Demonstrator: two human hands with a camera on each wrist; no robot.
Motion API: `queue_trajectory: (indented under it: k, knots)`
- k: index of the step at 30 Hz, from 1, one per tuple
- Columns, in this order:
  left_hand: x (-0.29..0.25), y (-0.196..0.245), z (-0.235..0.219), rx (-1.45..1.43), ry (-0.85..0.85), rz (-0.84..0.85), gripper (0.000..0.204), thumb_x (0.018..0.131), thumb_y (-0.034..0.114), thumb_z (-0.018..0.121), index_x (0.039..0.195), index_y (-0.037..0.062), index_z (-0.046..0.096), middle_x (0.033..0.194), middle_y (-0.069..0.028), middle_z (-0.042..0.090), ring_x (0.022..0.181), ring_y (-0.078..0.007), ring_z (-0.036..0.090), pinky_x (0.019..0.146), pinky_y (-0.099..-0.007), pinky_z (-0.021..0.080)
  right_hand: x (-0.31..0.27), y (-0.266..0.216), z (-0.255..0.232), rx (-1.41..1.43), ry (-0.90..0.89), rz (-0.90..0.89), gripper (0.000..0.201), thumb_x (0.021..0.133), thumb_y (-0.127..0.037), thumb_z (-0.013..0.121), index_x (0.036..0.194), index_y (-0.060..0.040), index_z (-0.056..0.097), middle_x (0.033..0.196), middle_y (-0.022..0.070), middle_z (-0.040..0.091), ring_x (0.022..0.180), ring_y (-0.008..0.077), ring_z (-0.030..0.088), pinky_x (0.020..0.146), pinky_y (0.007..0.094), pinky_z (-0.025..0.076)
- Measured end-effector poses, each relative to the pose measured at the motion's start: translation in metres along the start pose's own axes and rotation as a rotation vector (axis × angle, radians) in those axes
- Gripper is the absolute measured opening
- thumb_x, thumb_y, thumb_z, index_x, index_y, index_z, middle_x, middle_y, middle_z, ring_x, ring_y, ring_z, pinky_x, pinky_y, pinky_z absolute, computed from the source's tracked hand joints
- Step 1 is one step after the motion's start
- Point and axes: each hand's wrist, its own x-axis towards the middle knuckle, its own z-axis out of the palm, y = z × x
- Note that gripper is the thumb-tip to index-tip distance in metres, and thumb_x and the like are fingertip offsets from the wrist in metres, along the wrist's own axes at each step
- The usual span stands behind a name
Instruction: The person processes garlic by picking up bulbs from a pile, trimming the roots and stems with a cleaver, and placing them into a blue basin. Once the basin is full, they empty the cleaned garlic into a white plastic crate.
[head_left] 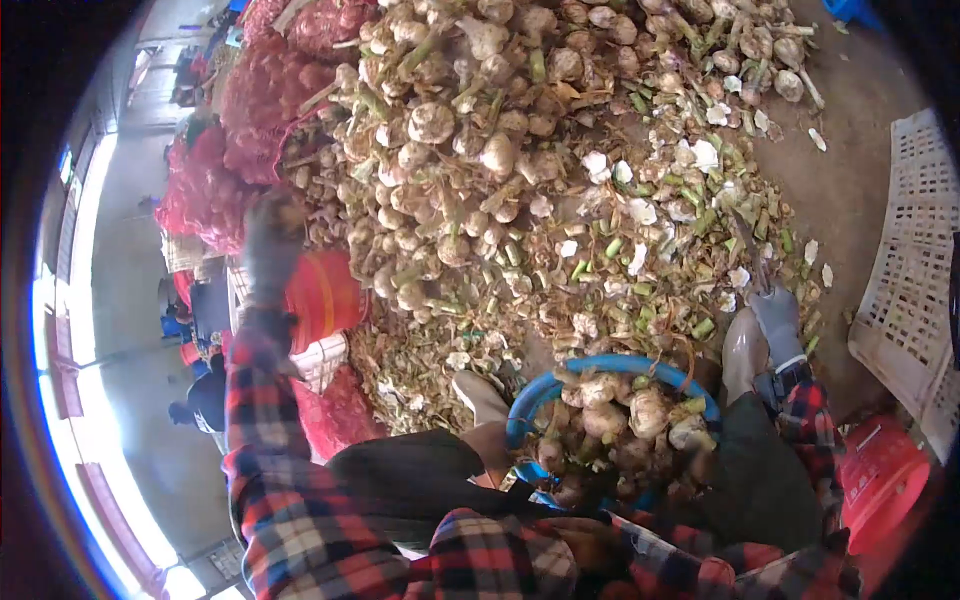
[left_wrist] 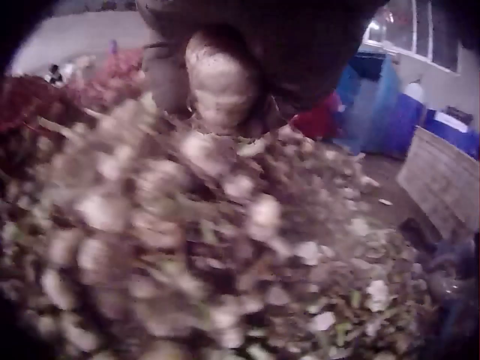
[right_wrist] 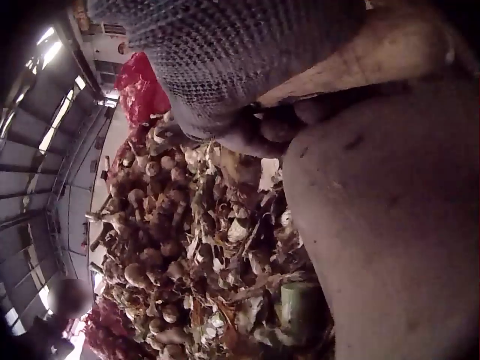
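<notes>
My gloved left hand (head_left: pixel 272 250) is blurred beside the garlic pile, right by a red bucket (head_left: pixel 325 298). In the left wrist view it holds a whitish garlic bulb (left_wrist: pixel 221 79) against the dark glove. My right hand (head_left: pixel 778 322), in a grey knit glove, is low by my right shoe (head_left: pixel 743 352) and grips a knife (head_left: pixel 745 245) whose narrow dark blade points away from me. Its fingers are partly hidden behind the shoe in the right wrist view. Between my legs stands a blue-rimmed basket (head_left: pixel 517 415) holding trimmed garlic bulbs (head_left: pixel 650 412).
A big heap of garlic (head_left: pixel 450 150) with stalks rises ahead. Cut stems and peelings (head_left: pixel 620 270) litter the floor before me. Red mesh sacks (head_left: pixel 270 100) line the left. A white plastic crate (head_left: pixel 905 250) and a red tub (head_left: pixel 880 475) stand at the right.
</notes>
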Motion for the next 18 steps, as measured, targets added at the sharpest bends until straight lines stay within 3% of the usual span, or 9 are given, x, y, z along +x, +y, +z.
queue_trajectory:
  k: [1,2,3,4,6,8,10,14,18]
  knots:
    - [-0.016,-0.023,-0.018,0.098,-0.19,-0.367,0.04,0.067,0.01,0.054,0.106,0.0083,0.044,0.1,-0.0119,0.048,0.087,-0.0309,0.049,0.076,-0.0346,0.041,0.0,-0.001,0.001,0.012,0.006,-0.016,0.046,0.061,-0.035,0.055,0.098,-0.0066,0.054,0.088,0.018,0.057,0.084,0.0313,0.054,0.075,0.0363,0.042]
    - [-0.033,-0.051,-0.025,0.398,-0.179,-0.273,0.044,0.066,0.015,0.056,0.107,0.0111,0.043,0.103,-0.0127,0.046,0.09,-0.0315,0.049,0.074,-0.0354,0.042,-0.001,-0.003,0.001,0.023,0.011,-0.033,0.047,0.062,-0.035,0.055,0.099,-0.007,0.053,0.09,0.018,0.057,0.085,0.0311,0.054,0.076,0.0359,0.042]
    - [-0.055,-0.073,-0.025,0.51,-0.262,-0.436,0.044,0.066,0.018,0.056,0.108,0.0122,0.043,0.105,-0.0132,0.045,0.091,-0.0314,0.049,0.074,-0.0358,0.042,-0.004,-0.007,0.001,0.014,0.01,-0.038,0.047,0.062,-0.035,0.055,0.099,-0.007,0.053,0.09,0.018,0.057,0.085,0.0311,0.054,0.076,0.0359,0.042]
    - [-0.052,-0.049,-0.031,0.619,-0.346,-0.598,0.045,0.066,0.021,0.057,0.108,0.0133,0.043,0.106,-0.0137,0.045,0.093,-0.0313,0.049,0.073,-0.0362,0.043,-0.007,-0.012,-0.003,-0.028,0.02,-0.047,0.047,0.062,-0.035,0.055,0.1,-0.0073,0.053,0.091,0.0183,0.056,0.087,0.0309,0.053,0.076,0.0355,0.042]
    - [-0.054,-0.034,-0.006,0.419,-0.495,-0.513,0.049,0.064,0.024,0.058,0.11,0.0134,0.043,0.107,-0.0142,0.044,0.095,-0.0301,0.048,0.075,-0.0365,0.043,-0.01,-0.015,-0.004,-0.082,0.03,-0.053,0.048,0.062,-0.035,0.055,0.102,-0.0076,0.053,0.093,0.0187,0.055,0.089,0.0306,0.052,0.077,0.0351,0.041]
    - [-0.065,-0.029,0.058,-0.075,-0.668,-0.558,0.048,0.066,0.027,0.058,0.11,0.0136,0.044,0.111,-0.0133,0.043,0.095,-0.0305,0.048,0.076,-0.0367,0.043,-0.009,-0.017,-0.005,-0.127,0.028,-0.019,0.051,0.063,-0.036,0.055,0.106,-0.0077,0.05,0.096,0.0182,0.055,0.091,0.0309,0.051,0.079,0.0351,0.041]
    - [-0.047,0.042,0.097,0.111,-0.568,-0.319,0.047,0.067,0.028,0.058,0.11,0.0124,0.045,0.113,-0.0132,0.044,0.098,-0.0282,0.048,0.078,-0.0367,0.041,-0.002,-0.01,0.001,-0.152,0.028,-0.062,0.054,0.063,-0.036,0.056,0.108,-0.0079,0.049,0.097,0.0175,0.054,0.092,0.031,0.051,0.08,0.0353,0.04]
    - [-0.007,0.116,0.14,0.054,-0.903,-0.549,0.042,0.072,0.037,0.049,0.105,0.0103,0.049,0.104,-0.0142,0.052,0.095,-0.0285,0.051,0.079,-0.0366,0.041,-0.007,-0.015,-0.012,-0.14,-0.07,-0.109,0.059,0.063,-0.038,0.057,0.112,-0.0084,0.045,0.099,0.0167,0.054,0.093,0.0302,0.051,0.081,0.0356,0.039]
    - [-0.038,0.129,0.182,-0.108,-0.922,-0.651,0.033,0.073,0.031,0.048,0.095,0.0069,0.053,0.091,-0.0161,0.057,0.086,-0.029,0.055,0.071,-0.0357,0.045,-0.023,-0.056,-0.032,-0.212,-0.105,-0.127,0.052,0.063,-0.036,0.057,0.106,-0.0086,0.049,0.095,0.0166,0.056,0.088,0.029,0.054,0.078,0.0355,0.042]
